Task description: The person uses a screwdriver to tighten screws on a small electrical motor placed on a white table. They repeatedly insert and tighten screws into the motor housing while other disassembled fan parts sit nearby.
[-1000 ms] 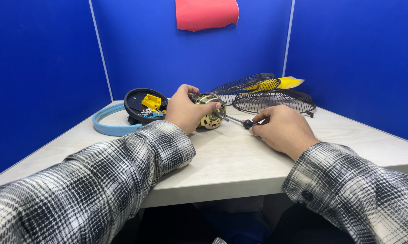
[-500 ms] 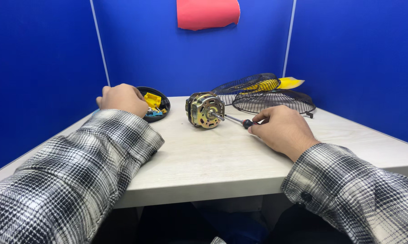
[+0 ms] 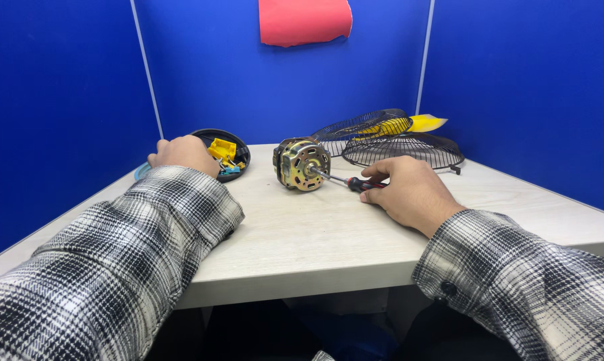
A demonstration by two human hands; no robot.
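Note:
A brass-coloured fan motor (image 3: 302,164) lies on its side in the middle of the pale wooden table (image 3: 315,234). My right hand (image 3: 409,190) grips a screwdriver (image 3: 350,180) with a red and black handle, its tip at the motor's face. My left hand (image 3: 181,154) rests at the left, by a black round cover (image 3: 230,152) that holds small yellow and blue parts. I cannot see what is under its fingers.
Two black wire fan grilles (image 3: 402,147) lie at the back right, with yellow fan blades (image 3: 422,124) between them. A light blue ring (image 3: 141,172) peeks out behind my left hand. Blue partition walls enclose the table on three sides.
My left hand let go of the motor and moved left to the black cover. My right hand and the screwdriver stayed at the motor.

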